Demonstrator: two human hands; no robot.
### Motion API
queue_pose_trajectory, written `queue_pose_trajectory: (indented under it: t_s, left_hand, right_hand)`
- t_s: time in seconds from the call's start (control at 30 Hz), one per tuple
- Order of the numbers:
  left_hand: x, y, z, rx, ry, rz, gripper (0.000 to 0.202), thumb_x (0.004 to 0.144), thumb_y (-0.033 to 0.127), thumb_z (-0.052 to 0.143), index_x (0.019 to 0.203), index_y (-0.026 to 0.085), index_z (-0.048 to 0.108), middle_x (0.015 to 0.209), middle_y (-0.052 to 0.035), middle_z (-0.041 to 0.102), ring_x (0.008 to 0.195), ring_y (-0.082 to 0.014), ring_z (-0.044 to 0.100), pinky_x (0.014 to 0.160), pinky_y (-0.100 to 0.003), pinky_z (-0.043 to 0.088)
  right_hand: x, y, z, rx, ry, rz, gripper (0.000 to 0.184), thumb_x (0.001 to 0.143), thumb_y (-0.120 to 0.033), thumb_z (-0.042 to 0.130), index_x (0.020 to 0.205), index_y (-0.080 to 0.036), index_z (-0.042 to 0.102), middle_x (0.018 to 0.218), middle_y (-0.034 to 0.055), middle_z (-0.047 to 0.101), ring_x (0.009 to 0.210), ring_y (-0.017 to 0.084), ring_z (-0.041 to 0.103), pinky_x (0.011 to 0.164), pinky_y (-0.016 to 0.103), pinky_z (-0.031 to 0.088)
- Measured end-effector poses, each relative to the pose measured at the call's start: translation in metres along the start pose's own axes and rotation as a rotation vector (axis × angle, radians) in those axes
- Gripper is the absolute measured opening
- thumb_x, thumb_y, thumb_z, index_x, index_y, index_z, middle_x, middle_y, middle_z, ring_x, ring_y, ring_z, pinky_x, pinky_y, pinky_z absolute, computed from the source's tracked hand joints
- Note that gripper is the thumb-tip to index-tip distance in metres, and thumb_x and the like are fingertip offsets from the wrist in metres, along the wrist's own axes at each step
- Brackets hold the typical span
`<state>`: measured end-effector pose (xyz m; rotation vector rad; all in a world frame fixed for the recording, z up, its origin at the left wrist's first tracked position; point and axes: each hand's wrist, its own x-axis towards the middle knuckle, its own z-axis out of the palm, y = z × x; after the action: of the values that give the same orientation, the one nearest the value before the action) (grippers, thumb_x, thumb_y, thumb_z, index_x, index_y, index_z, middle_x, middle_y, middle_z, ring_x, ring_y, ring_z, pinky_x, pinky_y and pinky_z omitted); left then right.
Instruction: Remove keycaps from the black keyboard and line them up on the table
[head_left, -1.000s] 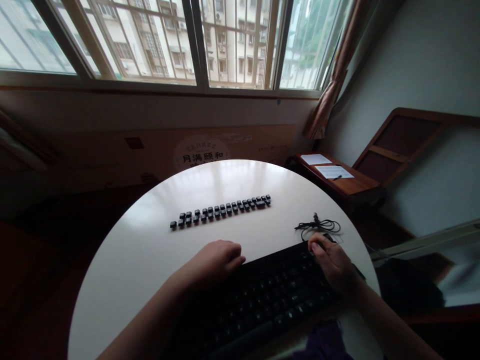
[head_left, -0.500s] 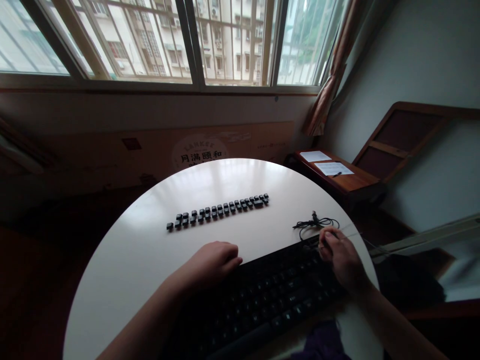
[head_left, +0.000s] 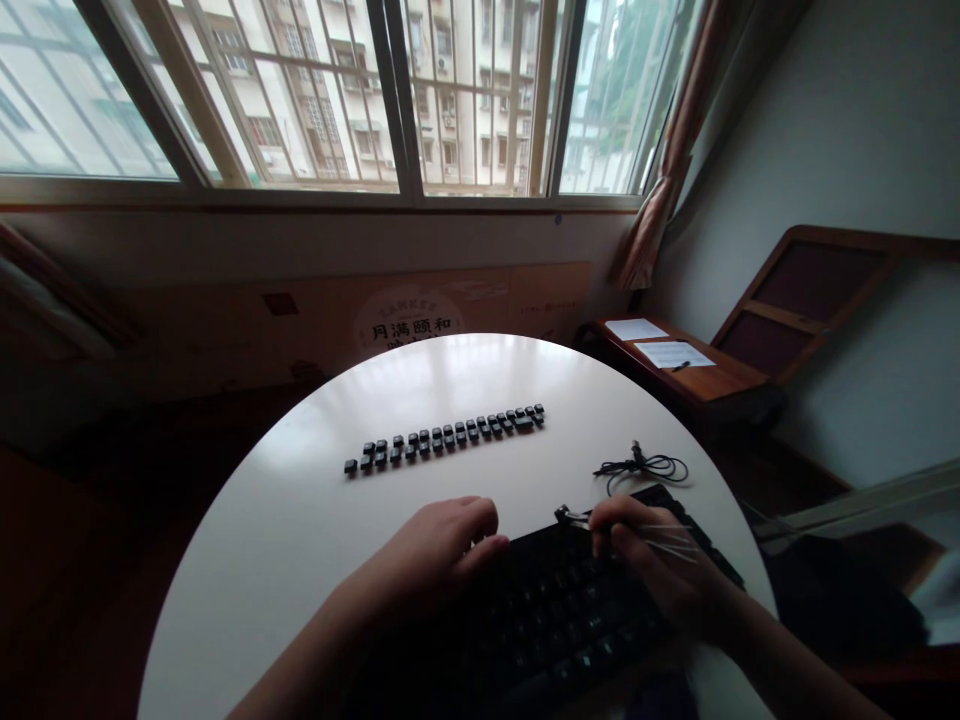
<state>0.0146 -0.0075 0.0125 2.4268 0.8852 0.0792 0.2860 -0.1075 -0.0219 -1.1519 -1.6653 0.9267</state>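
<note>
Right hand (head_left: 660, 565) is being held over the far right part of the black computer keyboard (head_left: 555, 610), its fingers pinched on a thin wire keycap puller (head_left: 600, 520) — the prongs are blurred, and a small dark lump at their tip is too dim to be told. Left hand (head_left: 439, 545) is being rested, fingers curled together, on the keyboard's far left edge. The keyboard's near edge is being cut off by the frame. Beyond, on the round white table (head_left: 300, 520), a row of loose black keycaps (head_left: 446, 438) is lying — beside it, a coiled black cable (head_left: 641, 465).
</note>
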Motion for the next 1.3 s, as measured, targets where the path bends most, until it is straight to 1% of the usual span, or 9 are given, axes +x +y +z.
queue_pose_trajectory:
  t_s: [0.1,0.2,0.37,0.63,0.77,1.0,1.1,1.2,1.3]
  left_hand:
    - [-0.003,0.001,0.003,-0.045,0.055,0.091,0.020,0.096,0.040,0.049,0.093,0.021,0.054,0.095,-0.0032,0.065,0.080,-0.0188,0.057,0.067,-0.029,0.042]
    - [-0.005,-0.004,0.006,-0.071,0.147,0.173,0.018,0.098,0.038,0.047,0.095,0.021,0.052,0.092,-0.0028,0.064,0.078,-0.0177,0.056,0.067,-0.029,0.041]
    - [-0.005,-0.008,0.006,-0.100,0.251,0.163,0.014,0.097,0.033,0.046,0.092,0.020,0.051,0.089,-0.0028,0.062,0.074,-0.0166,0.054,0.064,-0.028,0.040]
    - [-0.006,-0.003,0.004,-0.100,0.262,0.193,0.013,0.096,0.031,0.044,0.091,0.020,0.051,0.088,-0.0028,0.060,0.073,-0.0165,0.053,0.064,-0.027,0.038]
    - [-0.006,-0.002,0.006,-0.123,0.267,0.191,0.015,0.096,0.030,0.042,0.088,0.020,0.050,0.085,-0.0025,0.058,0.072,-0.0167,0.052,0.064,-0.027,0.038]
    - [-0.009,-0.003,0.006,-0.155,0.259,0.166,0.016,0.095,0.029,0.039,0.087,0.021,0.049,0.087,-0.0031,0.059,0.076,-0.0180,0.054,0.066,-0.028,0.040]
    - [-0.010,-0.001,0.005,-0.130,0.265,0.179,0.018,0.095,0.032,0.038,0.088,0.021,0.050,0.086,-0.0032,0.059,0.075,-0.0180,0.053,0.066,-0.028,0.040]
    - [-0.010,0.002,0.006,-0.093,0.227,0.182,0.017,0.095,0.032,0.041,0.086,0.021,0.049,0.084,-0.0024,0.059,0.073,-0.0172,0.053,0.064,-0.027,0.039]
    - [-0.009,0.003,0.010,-0.056,0.176,0.175,0.012,0.092,0.027,0.044,0.083,0.021,0.049,0.082,-0.0009,0.060,0.071,-0.0158,0.053,0.062,-0.026,0.038]
  right_hand:
    - [0.014,-0.027,0.010,-0.080,-0.186,-0.110,0.022,0.101,-0.033,0.045,0.104,-0.020,0.063,0.084,0.0036,0.066,0.071,0.015,0.059,0.065,0.025,0.047]
    - [0.026,-0.037,0.022,-0.101,-0.244,-0.226,0.023,0.101,-0.031,0.043,0.103,-0.021,0.064,0.083,0.0027,0.065,0.069,0.014,0.058,0.065,0.024,0.046]
    - [0.030,-0.036,0.033,-0.061,-0.198,-0.269,0.027,0.103,-0.036,0.041,0.101,-0.021,0.064,0.079,0.0018,0.063,0.063,0.013,0.053,0.059,0.024,0.043]
    - [0.032,-0.038,0.037,-0.086,-0.185,-0.310,0.027,0.103,-0.034,0.039,0.104,-0.021,0.063,0.077,0.0015,0.060,0.061,0.013,0.052,0.057,0.025,0.042]
    - [0.033,-0.034,0.042,-0.293,-0.027,-0.416,0.028,0.103,-0.034,0.040,0.101,-0.022,0.065,0.078,0.0025,0.057,0.065,0.016,0.054,0.058,0.028,0.042]
    - [0.036,-0.042,0.042,-0.542,0.313,-0.635,0.026,0.101,-0.025,0.037,0.083,-0.023,0.056,0.102,0.0103,0.061,0.093,0.025,0.058,0.081,0.041,0.048]
    - [0.040,-0.035,0.046,-0.540,0.225,-0.688,0.017,0.097,-0.015,0.043,0.098,-0.023,0.058,0.089,0.0066,0.063,0.076,0.020,0.060,0.068,0.032,0.050]
    - [0.041,-0.019,0.059,-0.541,0.088,-0.671,0.023,0.095,-0.014,0.048,0.113,-0.024,0.059,0.076,0.0008,0.060,0.057,0.013,0.054,0.052,0.023,0.044]
    - [0.038,0.000,0.071,-0.510,0.095,-0.650,0.028,0.095,-0.015,0.053,0.120,-0.024,0.058,0.079,0.0015,0.063,0.058,0.012,0.057,0.053,0.021,0.047]
